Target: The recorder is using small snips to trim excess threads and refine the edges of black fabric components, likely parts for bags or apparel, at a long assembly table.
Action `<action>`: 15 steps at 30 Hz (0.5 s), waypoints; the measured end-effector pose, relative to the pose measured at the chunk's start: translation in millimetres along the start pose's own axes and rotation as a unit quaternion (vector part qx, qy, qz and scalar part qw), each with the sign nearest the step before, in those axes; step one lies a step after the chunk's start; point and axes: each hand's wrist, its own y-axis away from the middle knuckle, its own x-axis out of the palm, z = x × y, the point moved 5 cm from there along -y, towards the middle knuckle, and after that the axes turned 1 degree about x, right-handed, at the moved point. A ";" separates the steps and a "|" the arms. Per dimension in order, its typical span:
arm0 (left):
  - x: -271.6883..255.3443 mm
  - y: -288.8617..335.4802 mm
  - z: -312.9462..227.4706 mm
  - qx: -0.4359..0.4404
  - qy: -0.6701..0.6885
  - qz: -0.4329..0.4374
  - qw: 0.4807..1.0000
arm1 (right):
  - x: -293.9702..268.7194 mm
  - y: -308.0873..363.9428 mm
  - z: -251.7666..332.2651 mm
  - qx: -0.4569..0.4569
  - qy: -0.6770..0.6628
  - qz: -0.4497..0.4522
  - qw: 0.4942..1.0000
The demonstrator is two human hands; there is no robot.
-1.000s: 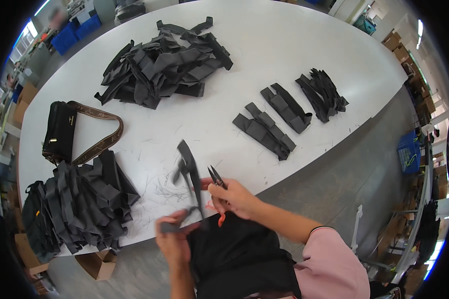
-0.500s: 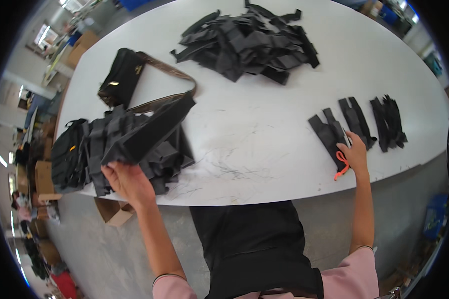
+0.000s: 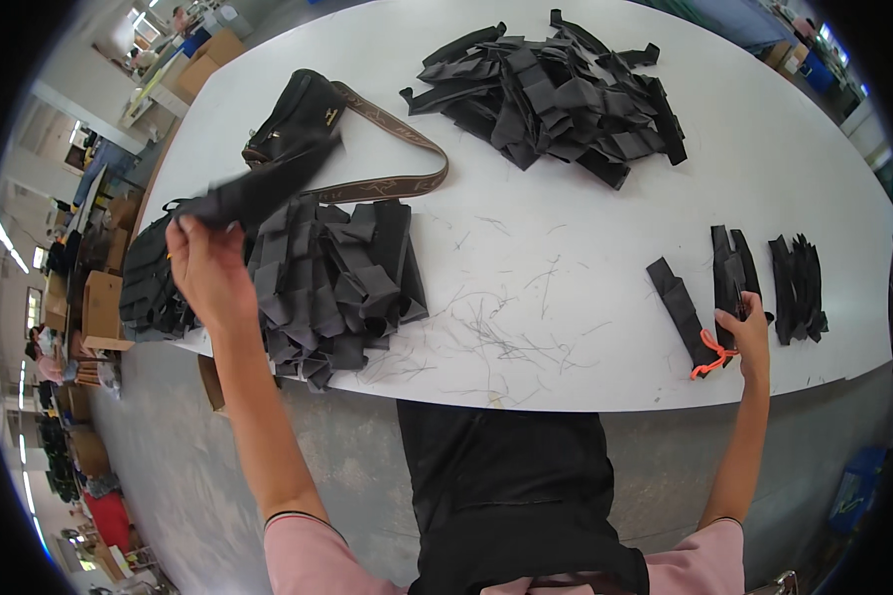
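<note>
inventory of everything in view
table: 1, white, centre
strip heap: 1, dark grey, far side
strip pile: 1, dark grey, near left
smaller strips: several, black, right
held strip: 1, black, left hand
cord: 1, orange, by right hand
shoulder bag: 1, black, far left
backpack: 1, black, left edge
threads: many, dark, near middle
boxes: several, brown, left background
container: 1, blue, lower right
garment: 1, black, bottom
sleeves: 2, pink, bottom
left hand: 1, bare, left
right hand: 1, bare, right

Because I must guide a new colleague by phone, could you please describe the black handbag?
Find the white table, then its left side. The black handbag lies there, beyond a pile of dark strips. Unlike the backpack nearer the person, it has a brown patterned strap.
</note>
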 end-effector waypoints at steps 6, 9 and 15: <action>-62.6 97.3 26.7 -0.033 -0.480 0.127 0.867 | 26.7 26.9 62.0 0.039 -0.299 0.149 0.942; -57.2 117.7 31.8 0.074 -0.552 0.209 0.804 | 60.8 42.4 81.5 0.098 -0.389 0.239 0.884; 1.2 123.6 -2.8 0.129 -0.681 0.187 0.696 | 97.3 75.0 98.2 0.084 -0.389 0.254 0.881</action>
